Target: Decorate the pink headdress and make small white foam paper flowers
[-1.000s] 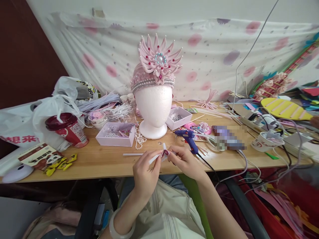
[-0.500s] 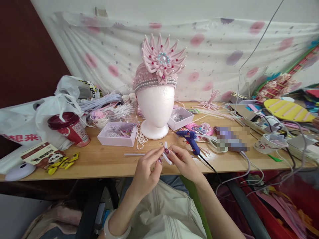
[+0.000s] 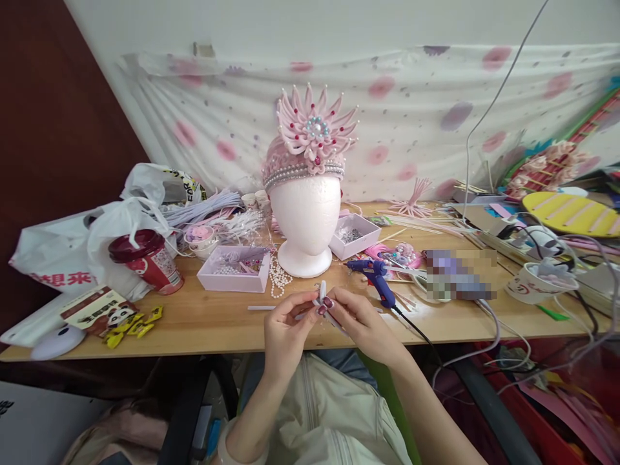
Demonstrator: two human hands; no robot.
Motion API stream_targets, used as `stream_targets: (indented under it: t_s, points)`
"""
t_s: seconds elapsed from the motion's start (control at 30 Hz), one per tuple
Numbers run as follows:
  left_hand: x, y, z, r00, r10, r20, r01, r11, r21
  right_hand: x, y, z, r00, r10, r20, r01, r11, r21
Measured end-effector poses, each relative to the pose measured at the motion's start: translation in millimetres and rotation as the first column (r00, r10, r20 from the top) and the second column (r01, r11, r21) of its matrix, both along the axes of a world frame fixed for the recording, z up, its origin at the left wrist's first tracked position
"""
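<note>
Landmark: I take the white foam head point(image 3: 305, 223), smooth and egg-shaped on a flared foot, standing mid-table.
Left hand: my left hand point(image 3: 285, 332) sits just in front of the foam head at the table's near edge, thumb and forefinger pinched together on the white strip point(image 3: 321, 298).
Right hand: my right hand point(image 3: 361, 321) meets it from the other side, dark-polished fingertips clamped on the same strip.
White strip: a thin, pale, soft-looking strip bent into a small loop between both hands; I think it is foam, though it is too small to tell for certain.
Headpiece: on top of the foam head sits a pink headpiece point(image 3: 310, 139) of curled petals tipped with pearls and red beads, over a beaded band.
Glue gun: a blue plastic glue gun point(image 3: 372, 274) lies right of the foam head, just beyond my right hand.
Tray: a shallow lilac box point(image 3: 236, 271) of beads lies left of the foam head.
Table: a light wood-grain table point(image 3: 203, 323), flat and matte.
</note>
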State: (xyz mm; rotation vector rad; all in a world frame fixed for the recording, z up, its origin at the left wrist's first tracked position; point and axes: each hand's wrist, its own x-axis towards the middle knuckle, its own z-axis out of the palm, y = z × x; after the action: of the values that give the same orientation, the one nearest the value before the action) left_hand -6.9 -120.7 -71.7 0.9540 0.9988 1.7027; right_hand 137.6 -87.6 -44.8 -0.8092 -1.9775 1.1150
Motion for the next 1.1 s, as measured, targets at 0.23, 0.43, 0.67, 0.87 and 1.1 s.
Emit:
stream_targets:
  t_s: [0.23,0.43,0.67,0.87,1.1]
  points:
    - [-2.5,1.8,-2.7,0.998,0.022,0.065,-0.022,1.000,-0.003,1.2,-1.8,0.7,0.999,0.005,-0.032,-0.005,1.000,0.015]
    - [1.0,0.6,-2.0,0.987,0.046,0.153,-0.040,0.998,-0.045,1.6,0.8,-4.0,0.999,0.025,-0.039,-0.028,0.996,-0.084]
    - [10.7,-4.3,-0.6,0.968,0.140,0.210,-0.117,0.986,-0.116,2.5,3.2,-9.1,0.998,0.024,-0.055,-0.028,0.996,-0.079]
    - [19.8,-3.9,-10.2,0.948,0.212,0.238,-0.188,0.975,-0.119,-6.9,0.0,-17.2,0.993,-0.065,-0.097,0.062,0.997,-0.039]
    - [6.9,0.5,-12.8,0.988,0.078,0.135,-0.060,0.989,-0.134,-8.6,-0.2,-24.5,0.990,-0.117,-0.074,0.116,0.993,-0.017]
